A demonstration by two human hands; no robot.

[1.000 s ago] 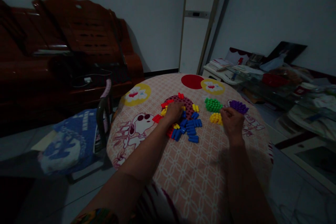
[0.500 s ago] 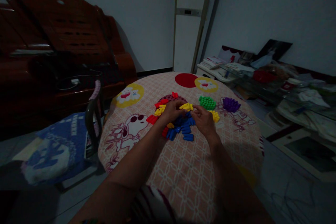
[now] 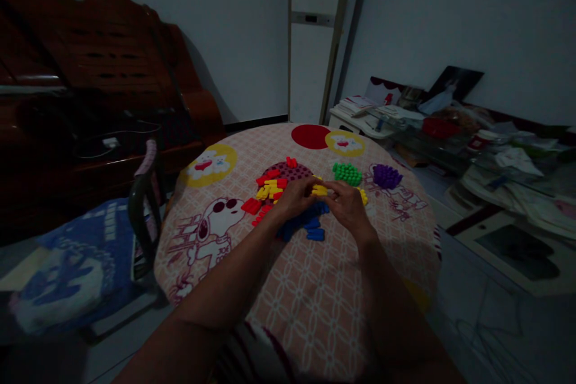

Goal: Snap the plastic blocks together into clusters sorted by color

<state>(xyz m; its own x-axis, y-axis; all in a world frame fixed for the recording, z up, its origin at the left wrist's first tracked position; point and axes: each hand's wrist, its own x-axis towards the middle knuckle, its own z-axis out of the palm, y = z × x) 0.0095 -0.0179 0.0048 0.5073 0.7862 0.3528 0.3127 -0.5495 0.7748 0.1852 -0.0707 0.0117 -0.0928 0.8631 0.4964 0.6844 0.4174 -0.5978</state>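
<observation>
Both my hands meet over the middle of the round table, around a small row of yellow plastic blocks (image 3: 319, 190). My left hand (image 3: 297, 197) has its fingers closed on the left end of the row. From the other side, my right hand (image 3: 347, 201) pinches it, its fingertips close to the left ones. Beneath the hands lies a pile of blue blocks (image 3: 315, 233), partly covered by my left hand. Left of that hand are yellow blocks (image 3: 270, 190) mixed with red blocks (image 3: 251, 206). A cluster of green blocks (image 3: 347, 174) stands just beyond my right hand.
A purple cluster (image 3: 387, 176) and a yellow cluster (image 3: 363, 195) sit on the right of the patterned tablecloth (image 3: 306, 288). A chair (image 3: 146, 204) touches the left side. Behind it is a wooden sofa (image 3: 108, 72); a cluttered glass-topped cabinet (image 3: 418, 126) is at right.
The view has swung slightly right. My hands have come closer together and a little lower around the yellow blocks, and the fingers now hide more of them.
</observation>
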